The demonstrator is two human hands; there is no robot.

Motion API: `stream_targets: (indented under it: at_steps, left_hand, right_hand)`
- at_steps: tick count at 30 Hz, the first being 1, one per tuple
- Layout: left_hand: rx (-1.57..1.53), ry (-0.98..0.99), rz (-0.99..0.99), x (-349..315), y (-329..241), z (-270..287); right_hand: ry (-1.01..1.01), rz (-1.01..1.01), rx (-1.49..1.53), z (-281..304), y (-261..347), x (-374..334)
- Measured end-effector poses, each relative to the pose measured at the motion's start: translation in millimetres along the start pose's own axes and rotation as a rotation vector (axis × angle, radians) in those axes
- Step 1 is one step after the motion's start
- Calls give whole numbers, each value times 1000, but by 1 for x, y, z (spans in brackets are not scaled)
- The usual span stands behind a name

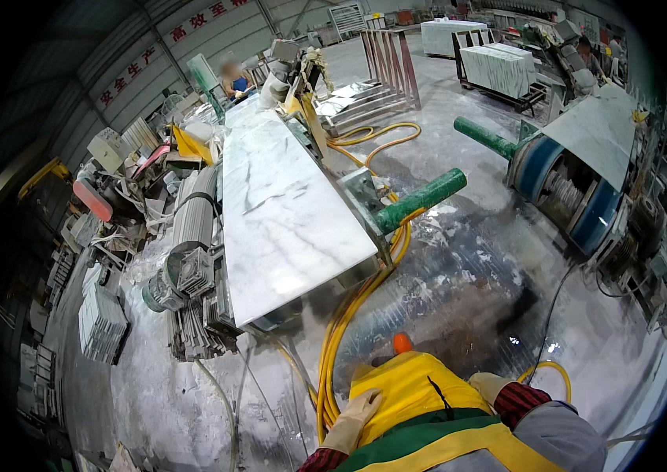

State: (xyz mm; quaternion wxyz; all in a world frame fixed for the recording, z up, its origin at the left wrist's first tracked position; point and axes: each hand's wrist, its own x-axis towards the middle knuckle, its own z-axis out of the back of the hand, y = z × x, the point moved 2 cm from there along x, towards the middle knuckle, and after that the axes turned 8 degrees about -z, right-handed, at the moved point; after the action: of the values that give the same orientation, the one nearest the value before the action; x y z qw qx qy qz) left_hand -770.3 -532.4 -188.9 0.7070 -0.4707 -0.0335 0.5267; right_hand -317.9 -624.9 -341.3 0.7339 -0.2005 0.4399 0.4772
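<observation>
My left hand (354,420), in a cream-coloured glove, rests against the left side of the yellow apron (408,387) that I wear, its fingers stretched along the cloth. At the apron's right side is my right hand (491,385), gloved likewise; its fingers are mostly hidden. I see no tool in either hand. Ahead of me a long white marble slab (290,220) with grey veins lies on a machine's conveyor bed. An orange shoe tip (402,343) shows beyond the apron. Both hands are well apart from the slab.
Yellow hoses (341,330) run along the floor beside the slab. Green rollers (421,201) jut out at its right. Another conveyor machine (561,193) carries a slab at right. Stacked pale strips (103,324) stand at left. A person (235,82) is at the far end.
</observation>
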Motion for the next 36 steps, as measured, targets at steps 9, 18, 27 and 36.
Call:
stream_targets:
  at_steps: [9,18,27,36]
  left_hand:
    - [-9,-91,-117,8,28,-14]
    - [-547,-379,-70,25,59,26]
    - [-1445,-738,-46,27,-14,147]
    - [-1593,-750,-110,54,-72,198]
  right_hand:
    - [0,6,10,-5,3,-3]
    - [-5,6,-13,-1,-5,-5]
    - [1,-1,-31,2,2,-1]
    - [4,-6,-37,12,-4,-7]
